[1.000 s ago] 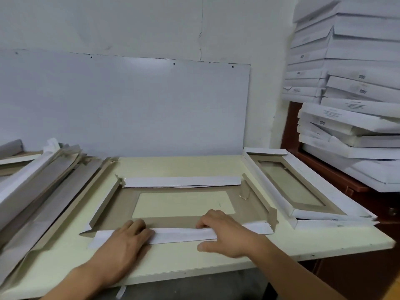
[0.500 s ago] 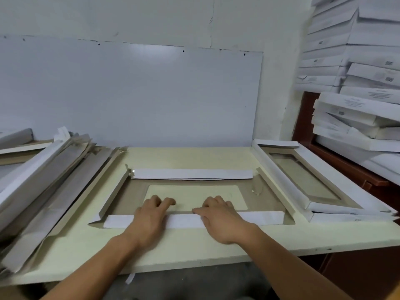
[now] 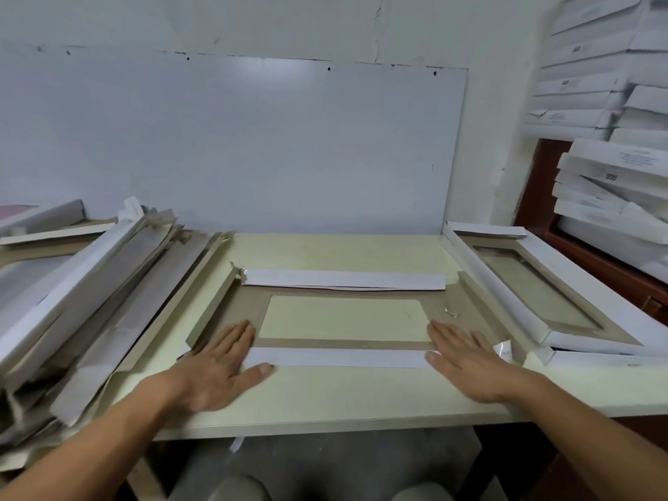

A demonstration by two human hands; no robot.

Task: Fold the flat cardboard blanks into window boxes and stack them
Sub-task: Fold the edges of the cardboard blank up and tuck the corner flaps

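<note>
1. Flat and spread, the left hand (image 3: 220,359) lies palm down on the left end of the near white flap (image 3: 339,357), fingers straight and pointing away from the person, thumb stretched along the flap's front edge.
2. Likewise the right hand (image 3: 466,359) presses palm down on the flap's right end, fingers straight and holding nothing.
3. Both hands rest on the cardboard blank (image 3: 437,301), which lies brown side up in the middle of the pale table (image 3: 325,399), its near flap folded inward over the brown panel.
4. Its window cut-out (image 3: 343,316) shows the table through it, between the near flap and the far white flap (image 3: 343,278), also folded in.
5. Its left side flap (image 3: 213,309) stands partly raised.
6. Left of the blank, touching the table's edge, leans a loose pile of flat blanks (image 3: 90,294).
7. Right of it sits a folded window box (image 3: 549,294), white walls up.
8. Beyond, on the far right, white folded boxes form a tall stack (image 3: 607,113) above a dark red cabinet (image 3: 592,258).
9. A white board (image 3: 231,146) stands against the wall behind the table.
</note>
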